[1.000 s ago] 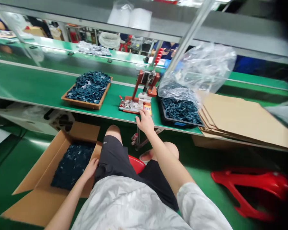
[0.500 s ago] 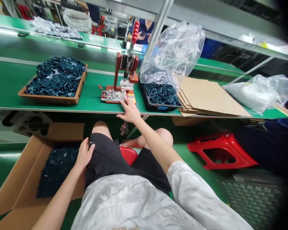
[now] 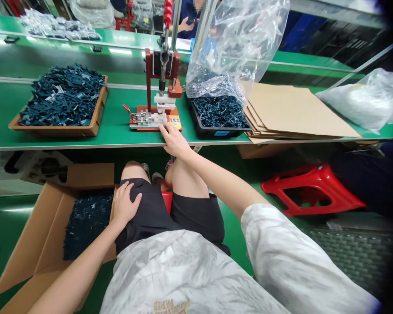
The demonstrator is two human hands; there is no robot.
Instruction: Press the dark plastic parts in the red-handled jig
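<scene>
My right hand (image 3: 177, 140) reaches to the front edge of a small lever press (image 3: 163, 69) with a red handle. Its fingers are stretched out and the fingertips touch the front of the metal fixture (image 3: 147, 118) on the press base, near a white block. I see nothing held in that hand. My left hand (image 3: 126, 204) lies with spread fingers on my left thigh, on the black shorts (image 3: 144, 203). A brown tray (image 3: 57, 131) heaped with dark blue-green plastic pieces (image 3: 63, 96) stands left of the press. Right of it, a black tray (image 3: 222, 131) holds small dark pieces (image 3: 216, 111).
A clear plastic bag (image 3: 245, 43) rises over the black tray. Cardboard sheets (image 3: 291, 109) and a white bag (image 3: 367, 100) lie farther right. Below on the left is an open carton (image 3: 42, 244) with dark pieces. A red stool (image 3: 314, 189) stands right; another person's hand (image 3: 184, 25) shows behind.
My right hand has drawn its thumb closer to the fingers at the fixture's front. My left hand has settled farther onto the thigh. My right knee has swung inward; the view has shifted.
</scene>
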